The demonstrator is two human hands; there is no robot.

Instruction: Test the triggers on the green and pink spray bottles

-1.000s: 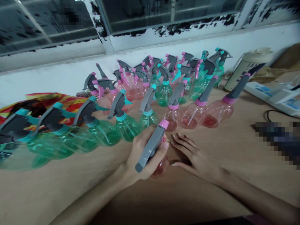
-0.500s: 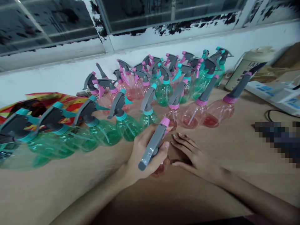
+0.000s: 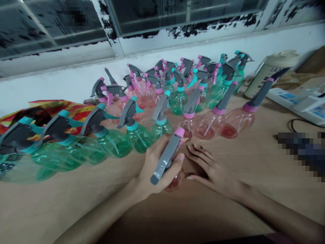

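Observation:
My left hand [image 3: 158, 164] is wrapped round the neck of a pink spray bottle [image 3: 168, 156] with a grey head and pink nozzle. Its base, holding some reddish liquid, shows below my fingers on the table; most of its body is hidden by the hand. To the right of it, my right hand [image 3: 212, 167] lies with fingers spread on the tabletop, holding nothing. Just beyond the hands stand a green spray bottle [image 3: 139, 137] and a pink spray bottle [image 3: 209, 125], part of a curved row of several like them.
A second cluster of spray bottles [image 3: 179, 100] stands by the wall. At the right are a cream flask [image 3: 264, 74], a white power strip [image 3: 297, 101] and a black cable [image 3: 291, 123]. A red and yellow wrapper [image 3: 76, 110] lies behind the green bottles.

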